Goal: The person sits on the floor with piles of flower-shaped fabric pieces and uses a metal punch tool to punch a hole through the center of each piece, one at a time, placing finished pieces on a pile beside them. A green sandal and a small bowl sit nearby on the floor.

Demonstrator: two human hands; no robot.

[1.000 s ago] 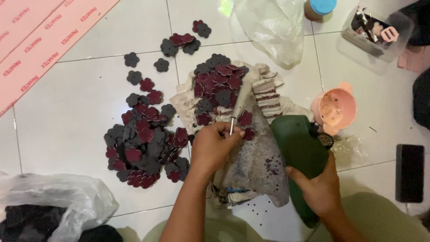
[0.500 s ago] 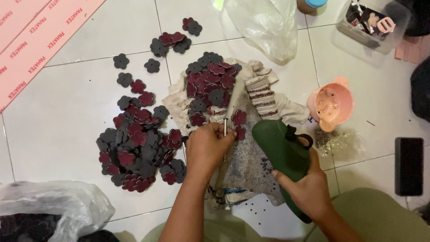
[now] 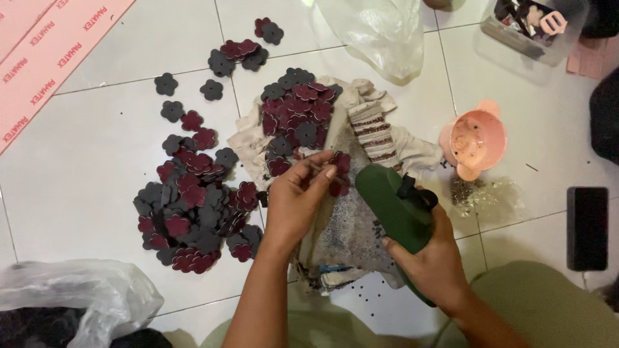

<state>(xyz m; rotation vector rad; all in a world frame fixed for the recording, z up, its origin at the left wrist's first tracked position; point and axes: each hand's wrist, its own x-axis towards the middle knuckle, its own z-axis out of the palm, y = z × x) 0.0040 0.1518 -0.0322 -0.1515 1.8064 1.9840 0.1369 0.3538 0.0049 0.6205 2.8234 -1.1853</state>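
Observation:
My left hand (image 3: 298, 193) pinches a dark red flower-shaped cutout (image 3: 340, 161) over a stained cloth (image 3: 348, 225) spread on the tiled floor. My right hand (image 3: 433, 261) grips a dark green sandal (image 3: 393, 206) by its sole, lifted beside the cloth. A heap of maroon and grey flower cutouts (image 3: 298, 116) lies on the cloth's far end. A larger heap of the same cutouts (image 3: 193, 206) spreads over the tiles to the left.
A pink bowl (image 3: 476, 140) stands right of the cloth, a black phone (image 3: 587, 227) further right. Clear plastic bags lie at the top (image 3: 380, 32) and bottom left (image 3: 71, 303). A clear box (image 3: 529, 26) sits top right, pink boards (image 3: 45, 58) top left.
The view has shifted slightly. My left hand has lifted a cutout from the cloth, and my right hand has brought the green sandal closer to it.

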